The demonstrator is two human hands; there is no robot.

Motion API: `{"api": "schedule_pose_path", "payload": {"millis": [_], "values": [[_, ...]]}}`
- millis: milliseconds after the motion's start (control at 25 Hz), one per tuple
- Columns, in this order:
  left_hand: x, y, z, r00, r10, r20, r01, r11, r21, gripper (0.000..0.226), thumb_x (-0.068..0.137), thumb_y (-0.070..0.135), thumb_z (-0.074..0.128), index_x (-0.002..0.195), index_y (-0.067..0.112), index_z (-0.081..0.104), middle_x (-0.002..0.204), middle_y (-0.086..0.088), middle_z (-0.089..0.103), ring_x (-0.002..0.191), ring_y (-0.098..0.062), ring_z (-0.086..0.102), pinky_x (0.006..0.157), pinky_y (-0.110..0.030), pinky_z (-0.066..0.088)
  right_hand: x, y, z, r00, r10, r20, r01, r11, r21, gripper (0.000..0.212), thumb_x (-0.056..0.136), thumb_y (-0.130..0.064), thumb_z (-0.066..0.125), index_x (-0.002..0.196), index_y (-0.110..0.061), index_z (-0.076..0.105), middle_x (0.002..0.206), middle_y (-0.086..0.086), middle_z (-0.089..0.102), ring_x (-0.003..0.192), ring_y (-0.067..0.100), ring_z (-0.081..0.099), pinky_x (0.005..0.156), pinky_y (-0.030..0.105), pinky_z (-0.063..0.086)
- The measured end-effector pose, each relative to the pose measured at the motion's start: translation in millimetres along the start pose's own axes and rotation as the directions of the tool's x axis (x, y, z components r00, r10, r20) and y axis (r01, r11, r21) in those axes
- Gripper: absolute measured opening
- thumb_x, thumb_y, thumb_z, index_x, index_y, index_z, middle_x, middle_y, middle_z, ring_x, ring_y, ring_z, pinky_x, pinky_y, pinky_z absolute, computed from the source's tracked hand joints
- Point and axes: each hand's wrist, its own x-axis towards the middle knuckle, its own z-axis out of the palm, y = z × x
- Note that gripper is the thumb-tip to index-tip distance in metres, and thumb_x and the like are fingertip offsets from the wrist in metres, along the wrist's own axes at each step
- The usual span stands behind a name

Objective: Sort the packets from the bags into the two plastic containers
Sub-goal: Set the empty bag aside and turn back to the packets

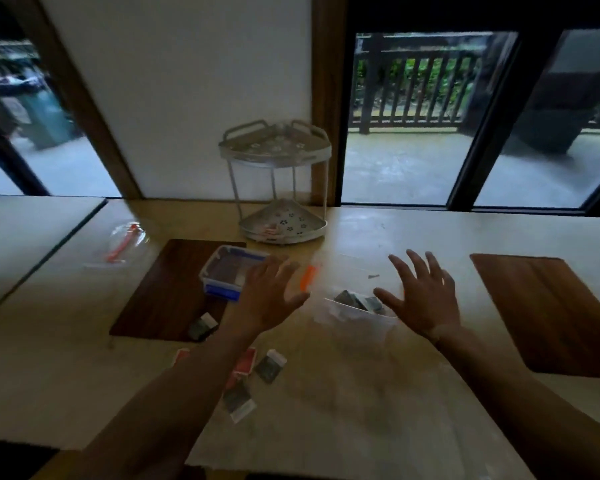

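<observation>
Head view: your left hand (272,299) and right hand (421,299) hover spread, holding nothing. Swipe carelessly and the small grey foil packets (270,366) may scatter past the blue-clipped clear plastic container (231,271).

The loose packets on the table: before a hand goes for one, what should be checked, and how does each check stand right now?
1. Left hand free: ok, fingers spread, holding nothing.
2. Right hand free: ok, fingers spread, holding nothing.
3. Blue-clipped container open and reachable: ok, no lid on it, right beside the left hand.
4. Second container ready: ok, clear, with packets already in it, between the hands.
5. Loose packets within reach: ok, scattered near the left forearm.
6. Packet colours told apart: cannot tell fully; the picture is dim and blurred.
</observation>
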Motion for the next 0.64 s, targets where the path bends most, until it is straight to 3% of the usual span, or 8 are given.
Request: {"api": "schedule_pose_path", "payload": {"millis": [240, 440, 640], "values": [[-63.1, -113.1, -35.0, 0.991, -0.12, -0.059, 0.121, 0.993, 0.018, 0.068, 0.079, 0.062, 0.051, 0.137, 0.028, 0.041, 0.14, -0.002, 0.047, 0.129, -0.024, 0.045, 0.102, -0.047, 0.041, -0.9, -118.5, 7.2, 0.995, -0.095, 0.036, 0.094, 0.995, 0.041, 0.078, 0.081, -0.075, 0.038, 0.147, -0.038, 0.021, 0.161, 0.003, 0.017, 0.148, 0.029, 0.006, 0.115, 0.056, 0.02], [-94.1, -173.4, -49.8, 0.985, -0.166, -0.052, 0.169, 0.984, 0.06, 0.06, 0.079, 0.062, 0.042, 0.132, 0.034, 0.042, 0.138, 0.003, 0.046, 0.13, -0.02, 0.043, 0.104, -0.044, 0.038, -3.5, -182.1, 20.1, 0.991, -0.122, 0.053, 0.12, 0.992, 0.039, 0.081, 0.077, -0.078, 0.04, 0.146, -0.04, 0.02, 0.161, 0.003, 0.017, 0.148, 0.03, 0.007, 0.115, 0.057, 0.017], [-97.8, -203.5, -50.3, 0.989, -0.142, -0.041, 0.143, 0.99, 0.022, 0.057, 0.079, 0.057, 0.05, 0.13, 0.035, 0.041, 0.137, 0.004, 0.046, 0.129, -0.02, 0.043, 0.102, -0.044, 0.04, 1.0, -214.2, 30.8, 0.993, -0.096, 0.064, 0.094, 0.995, 0.04, 0.093, 0.065, -0.089, 0.015, 0.146, -0.042, 0.018, 0.161, 0.002, 0.016, 0.148, 0.03, 0.008, 0.115, 0.057, 0.016]]}}
